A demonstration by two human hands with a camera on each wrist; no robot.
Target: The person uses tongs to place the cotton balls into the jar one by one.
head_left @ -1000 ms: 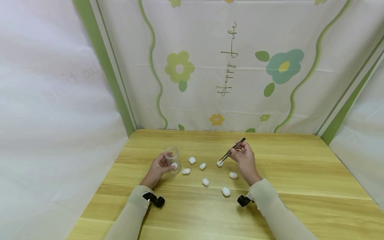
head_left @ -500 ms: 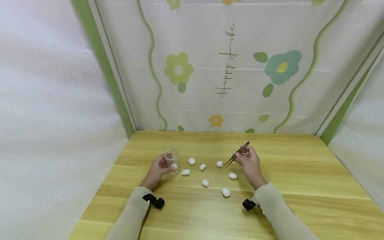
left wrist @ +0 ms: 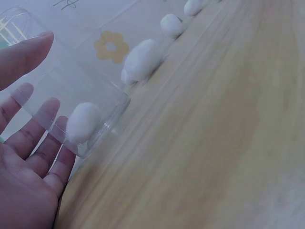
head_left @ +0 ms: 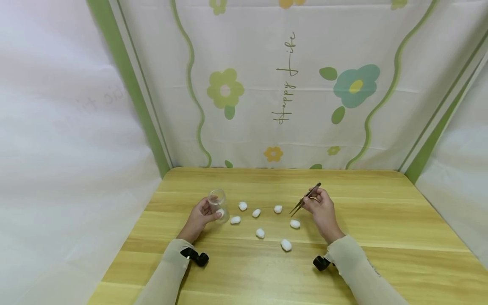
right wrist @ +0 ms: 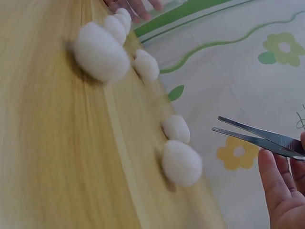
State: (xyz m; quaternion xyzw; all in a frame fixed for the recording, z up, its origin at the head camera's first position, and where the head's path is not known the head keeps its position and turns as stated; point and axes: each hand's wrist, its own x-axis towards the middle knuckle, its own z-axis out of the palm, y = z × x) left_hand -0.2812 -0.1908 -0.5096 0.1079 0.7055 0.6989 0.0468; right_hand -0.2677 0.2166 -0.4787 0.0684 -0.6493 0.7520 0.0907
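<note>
My left hand (head_left: pixel 199 219) grips a clear jar (head_left: pixel 217 198), thumb on its near side and fingers behind it. One cotton ball (left wrist: pixel 84 122) shows through the glass near the bottom. Held in my right hand (head_left: pixel 322 215) is a pair of metal tweezers (right wrist: pixel 281 140), pointing down and left. Their tips stand apart with nothing between them. Nearest to the tips lie one cotton ball (head_left: pixel 295 224) just below and another cotton ball (head_left: pixel 278 209) to their left.
Several more cotton balls are scattered between the hands, among them one near the front (head_left: pixel 286 245) and one beside the jar (head_left: pixel 235 220). The wooden table (head_left: pixel 389 220) ends at a printed curtain (head_left: pixel 251 51), with white cloth at both sides.
The tweezers were at a cotton ball a second ago. My right hand has drawn them off to the right, leaving that ball on the table. The left hand keeps its hold on the jar.
</note>
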